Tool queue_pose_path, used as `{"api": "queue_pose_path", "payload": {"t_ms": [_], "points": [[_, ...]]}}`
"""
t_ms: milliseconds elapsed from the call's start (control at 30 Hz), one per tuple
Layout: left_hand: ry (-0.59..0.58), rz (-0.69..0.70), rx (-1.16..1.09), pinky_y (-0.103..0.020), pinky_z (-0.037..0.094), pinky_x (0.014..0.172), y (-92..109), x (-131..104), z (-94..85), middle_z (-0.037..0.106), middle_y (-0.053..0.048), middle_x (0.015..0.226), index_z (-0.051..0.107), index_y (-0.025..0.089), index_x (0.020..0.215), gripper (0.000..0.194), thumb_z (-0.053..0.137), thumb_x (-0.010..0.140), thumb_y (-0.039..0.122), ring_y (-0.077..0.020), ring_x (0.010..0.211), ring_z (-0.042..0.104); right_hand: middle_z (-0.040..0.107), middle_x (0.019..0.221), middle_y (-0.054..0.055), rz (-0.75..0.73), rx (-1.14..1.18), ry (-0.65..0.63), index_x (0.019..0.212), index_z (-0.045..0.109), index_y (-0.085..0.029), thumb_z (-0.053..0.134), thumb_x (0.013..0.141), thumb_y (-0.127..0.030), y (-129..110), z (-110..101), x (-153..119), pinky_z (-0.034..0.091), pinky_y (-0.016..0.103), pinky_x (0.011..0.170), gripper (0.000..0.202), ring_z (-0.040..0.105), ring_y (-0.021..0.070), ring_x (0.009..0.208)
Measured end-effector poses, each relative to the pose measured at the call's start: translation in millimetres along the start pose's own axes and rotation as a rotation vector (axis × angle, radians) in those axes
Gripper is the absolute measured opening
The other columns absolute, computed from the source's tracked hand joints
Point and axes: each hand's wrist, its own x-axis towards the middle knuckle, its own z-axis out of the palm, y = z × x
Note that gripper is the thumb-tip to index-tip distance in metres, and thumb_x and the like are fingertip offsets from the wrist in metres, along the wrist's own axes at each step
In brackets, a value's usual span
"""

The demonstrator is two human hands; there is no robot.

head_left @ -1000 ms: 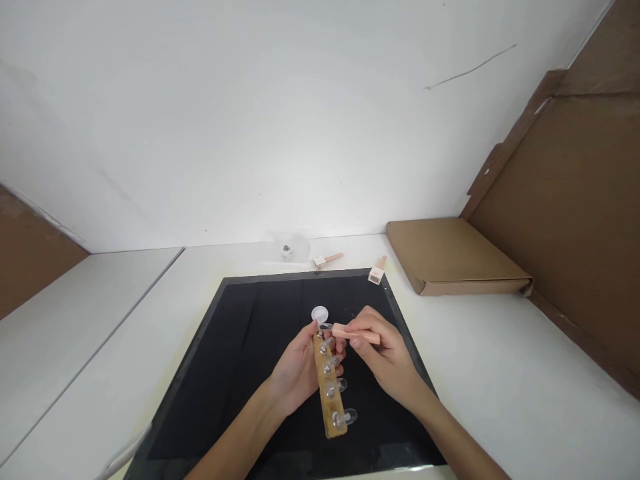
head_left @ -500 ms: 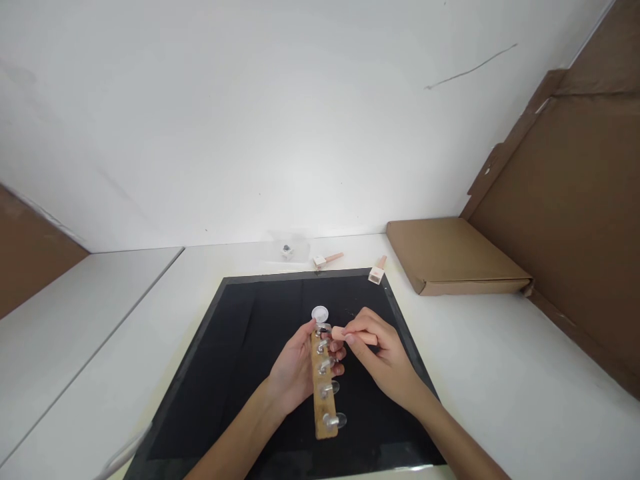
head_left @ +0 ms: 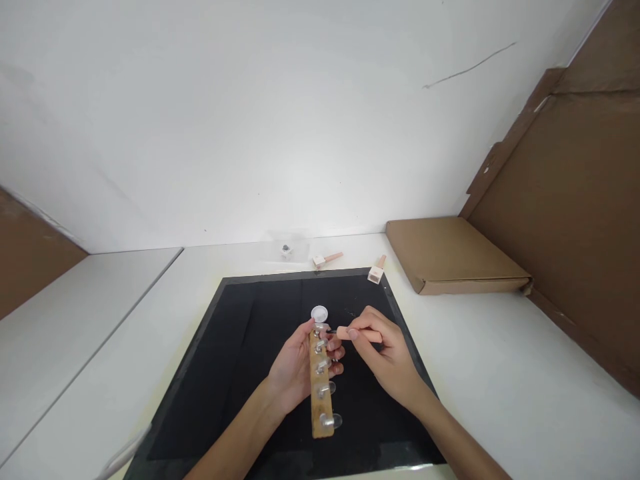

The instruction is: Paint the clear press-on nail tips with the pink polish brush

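Angled inward over the black mat [head_left: 240, 373], my left hand [head_left: 291, 368] clasps the wooden strip [head_left: 315, 380] while my right hand [head_left: 387, 350] pinches the pink handle [head_left: 369, 336] just beside the strip's far end.

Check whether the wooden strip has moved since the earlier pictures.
Yes, the wooden strip has swung: its near end has shifted left against the black mat.

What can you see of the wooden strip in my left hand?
The wooden strip looks yellowish-brown, narrow and straight, with five clear, rounded pieces mounted in a row. The left hand holds its far part; the near end points toward the body, over the black mat. A pink-handled tool points at the farthest piece; contact is unclear.
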Motion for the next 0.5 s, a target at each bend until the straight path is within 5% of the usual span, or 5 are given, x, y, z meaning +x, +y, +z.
{"api": "queue_pose_path", "payload": {"t_ms": [300,500], "points": [[-0.012,-0.006,0.001,-0.026,0.038,0.057,0.4,-0.1,-1.0,0.044,-0.001,0.065,0.051,0.015,0.064,0.034,0.043,0.089,0.036,-0.0148,0.063,0.048,0.053,0.068,-0.001,-0.023,0.047,0.057,0.074,0.061,-0.020,0.054,0.090,-0.023,4.0,-1.2,-2.2,0.040,0.027,0.058,0.017,0.051,0.0143,0.062],[-0.004,0.006,0.027,-0.027,0.039,0.057,-1.1,1.4,-2.4,0.045,-0.003,0.065,0.052,0.014,0.063,0.035,0.043,0.089,0.036,-0.0160,0.063,0.049,0.056,0.074,0.001,-0.035,0.087,-0.019,0.083,0.065,-0.021,0.055,0.089,-0.025,4.5,-2.2,-2.5,0.043,0.028,0.061,0.013,0.054,0.0154,0.066]]}}
